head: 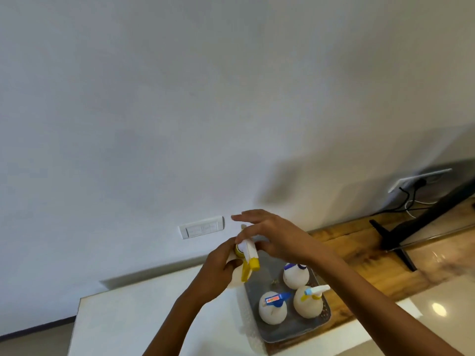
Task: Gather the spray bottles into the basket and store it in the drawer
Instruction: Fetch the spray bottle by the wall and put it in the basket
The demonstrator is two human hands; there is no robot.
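Observation:
A grey basket stands on the white table. Three cream spray bottles stand upright in it: one with a dark blue head at the back, one with a blue trigger front left, one with a yellow and white head front right. A fourth cream bottle with a yellow and white spray head is held above the basket's far left corner. My left hand grips its body. My right hand rests on the top of its spray head, fingers spread.
A wall switch plate is behind the hands. A wooden surface runs to the right, carrying a dark monitor stand and cables near a wall socket.

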